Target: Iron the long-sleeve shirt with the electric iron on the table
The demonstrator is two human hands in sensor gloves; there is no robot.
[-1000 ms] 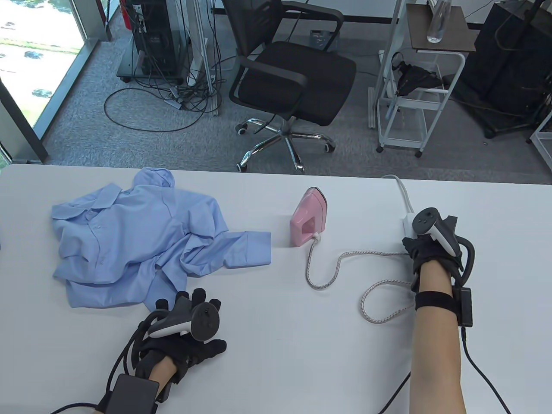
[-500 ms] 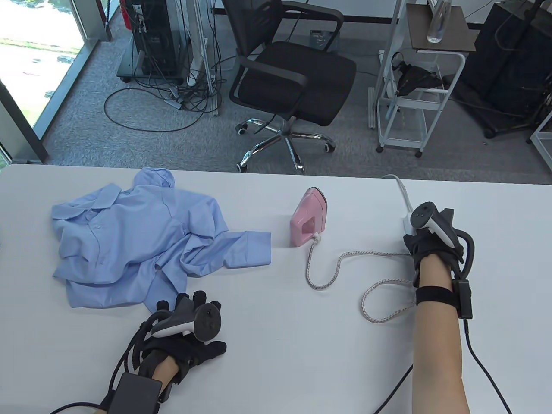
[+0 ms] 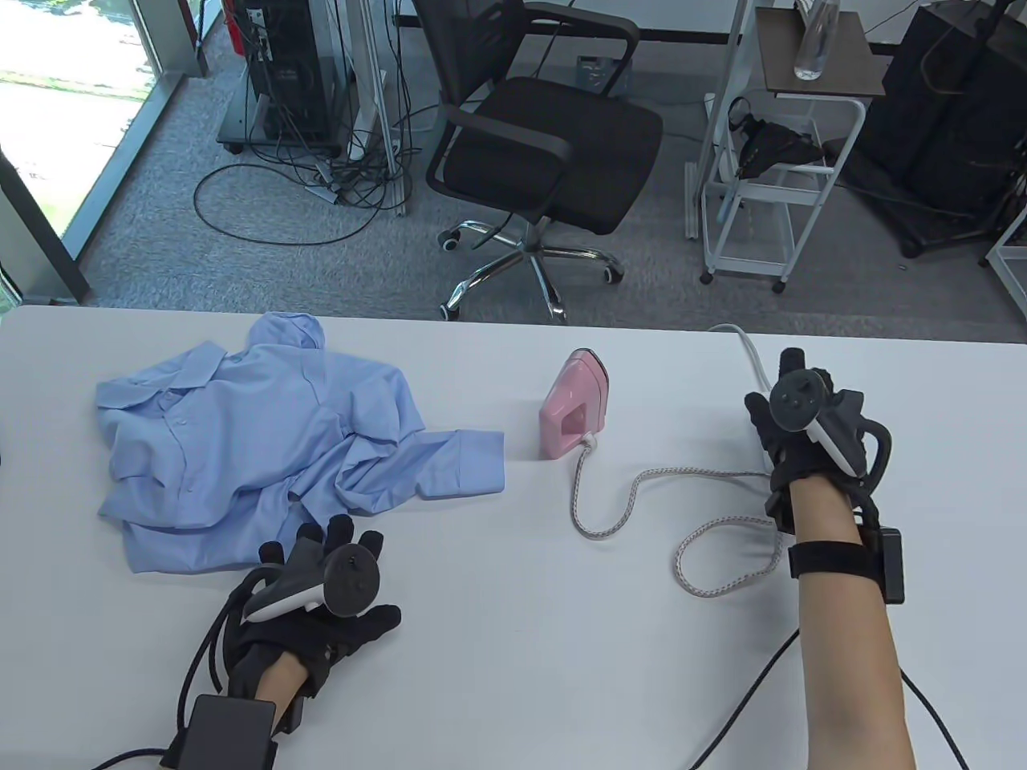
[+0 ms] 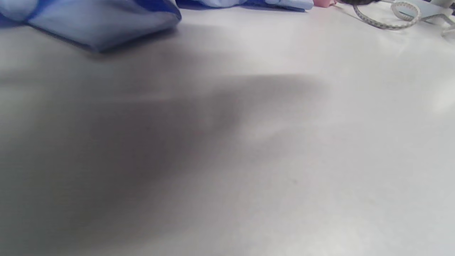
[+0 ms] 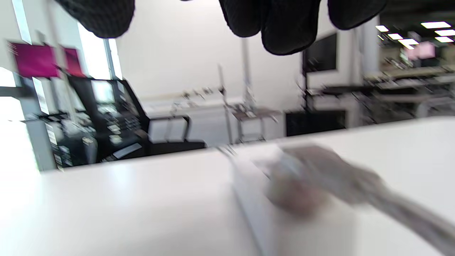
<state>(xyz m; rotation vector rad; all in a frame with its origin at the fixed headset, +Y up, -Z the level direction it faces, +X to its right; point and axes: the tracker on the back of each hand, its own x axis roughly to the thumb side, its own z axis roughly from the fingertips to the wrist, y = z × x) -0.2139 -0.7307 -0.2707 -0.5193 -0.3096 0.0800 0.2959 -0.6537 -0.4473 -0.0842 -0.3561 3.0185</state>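
A crumpled light-blue long-sleeve shirt [image 3: 257,433] lies on the left of the white table [image 3: 497,642], one sleeve stretched to the right. A pink iron [image 3: 574,405] stands on its heel at the middle. Its braided cord [image 3: 634,489] loops right toward my right hand [image 3: 782,393]. That hand hovers open and holds nothing, above a white power strip [image 5: 256,199] with the blurred plug [image 5: 302,181] in it. My left hand [image 3: 337,561] is open with fingers spread, just below the shirt's lower edge [image 4: 99,25], touching nothing I can see.
A white cable [image 3: 750,349] runs from the power strip off the table's far edge. A black office chair [image 3: 537,136] and a white cart [image 3: 770,184] stand on the floor beyond the table. Glove cables trail off the near edge.
My right hand has come up off the plug and opened its fingers, shifting slightly right. My left hand has moved left and forward, closer to the shirt.
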